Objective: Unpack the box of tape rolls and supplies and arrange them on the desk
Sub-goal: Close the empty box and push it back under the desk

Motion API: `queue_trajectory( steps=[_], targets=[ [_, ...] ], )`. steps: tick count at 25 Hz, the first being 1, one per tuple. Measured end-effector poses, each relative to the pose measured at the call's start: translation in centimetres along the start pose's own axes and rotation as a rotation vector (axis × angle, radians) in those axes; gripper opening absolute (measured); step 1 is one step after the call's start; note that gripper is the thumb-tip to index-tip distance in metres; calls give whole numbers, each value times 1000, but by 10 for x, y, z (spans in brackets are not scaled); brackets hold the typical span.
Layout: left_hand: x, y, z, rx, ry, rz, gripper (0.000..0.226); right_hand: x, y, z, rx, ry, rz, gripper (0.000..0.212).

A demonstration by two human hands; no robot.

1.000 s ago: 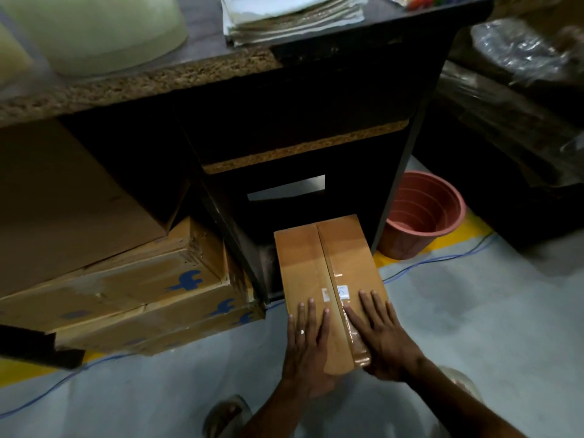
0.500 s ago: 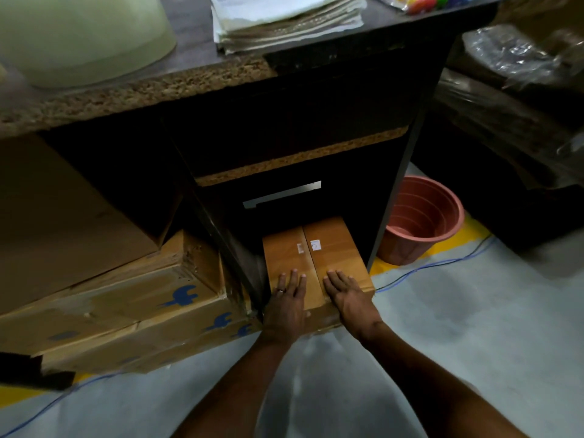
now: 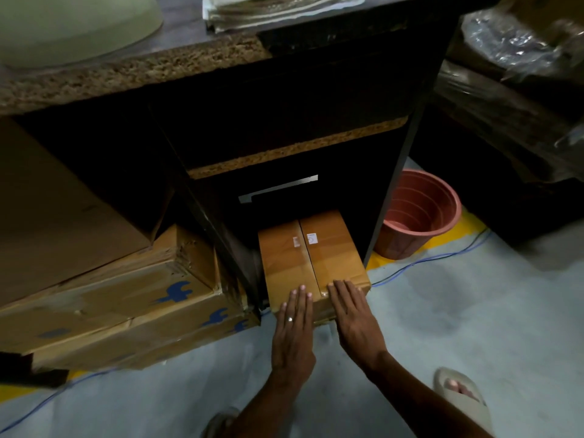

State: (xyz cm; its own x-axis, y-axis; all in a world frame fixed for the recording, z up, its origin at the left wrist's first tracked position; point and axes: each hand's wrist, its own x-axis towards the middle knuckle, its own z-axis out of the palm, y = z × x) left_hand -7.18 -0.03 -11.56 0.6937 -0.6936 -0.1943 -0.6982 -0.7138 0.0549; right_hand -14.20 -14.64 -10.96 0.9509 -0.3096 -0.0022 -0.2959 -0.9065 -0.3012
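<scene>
We see the sealed cardboard box [image 3: 311,263] on the floor, its far end tucked into the desk's [image 3: 132,69] lower opening. The left hand [image 3: 294,330] and right hand [image 3: 355,314] lie flat on its near edge, fingers straight, gripping nothing, probably to slide it. Its taped flaps hide the contents. A pink bucket [image 3: 417,216] beside the desk looks empty, though dim.

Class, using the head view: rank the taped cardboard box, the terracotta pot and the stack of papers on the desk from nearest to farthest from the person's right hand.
1. Taped cardboard box: under the right hand, touching it.
2. Terracotta pot: on the floor, to the right of the desk.
3. Stack of papers: up on the desktop, farthest.
</scene>
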Motion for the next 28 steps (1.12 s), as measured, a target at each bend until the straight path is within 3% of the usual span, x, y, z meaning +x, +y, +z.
queue_trajectory(
  steps=[6, 17, 28],
  targets=[
    [29, -9, -20, 35, -12, 8, 104, 34, 1, -6, -107, -238, 19, 115],
    [93, -39, -56, -49, -170, 80, 103, 110, 10, -33, -346, -412, -51, 114],
    [104, -41, -65, -105, -250, 69, 100, 112, 12, -36, -317, -437, -46, 121]
  ],
)
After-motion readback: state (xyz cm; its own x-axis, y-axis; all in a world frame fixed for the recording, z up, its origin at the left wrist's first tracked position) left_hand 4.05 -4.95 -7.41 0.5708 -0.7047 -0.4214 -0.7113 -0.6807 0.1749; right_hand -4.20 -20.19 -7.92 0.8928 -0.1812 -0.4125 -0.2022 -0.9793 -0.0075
